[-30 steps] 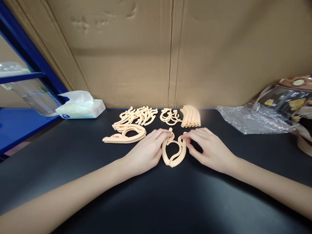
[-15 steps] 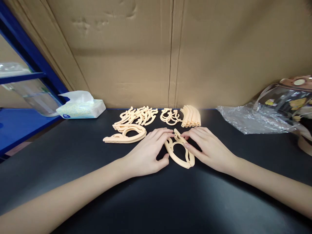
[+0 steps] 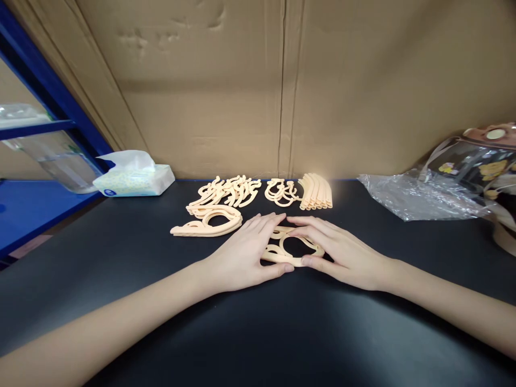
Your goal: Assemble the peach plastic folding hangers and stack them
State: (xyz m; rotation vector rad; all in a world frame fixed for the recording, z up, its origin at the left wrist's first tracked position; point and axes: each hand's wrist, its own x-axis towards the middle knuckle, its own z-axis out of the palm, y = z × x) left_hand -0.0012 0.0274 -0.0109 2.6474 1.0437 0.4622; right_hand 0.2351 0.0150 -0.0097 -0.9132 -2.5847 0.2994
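Between my two hands lies a beige plastic folding hanger (image 3: 297, 262), folded up, with a round opening in its middle, resting on the black table. My left hand (image 3: 244, 259) grips its left end, fingers along the far side and thumb at the near edge. Around the right end, my right hand (image 3: 346, 252) has its fingers over the far side and its thumb on the near edge. Both hands hide parts of the hanger. Left of my left hand, more folded hangers (image 3: 209, 230) lie stacked with their curves toward the right.
Behind the hands are a pile of curved hanger pieces (image 3: 229, 192), loose hooks (image 3: 282, 193) and a row of hanger arms (image 3: 316, 192). A tissue pack (image 3: 149, 181) sits at the left, a clear plastic bag (image 3: 419, 199) at the right. Cardboard (image 3: 201, 107) closes off the back.
The hanger has turned from slanting toward me to lying crosswise, its joined end now to the right. My right hand now spans that end, and my left thumb has moved right onto the near edge.
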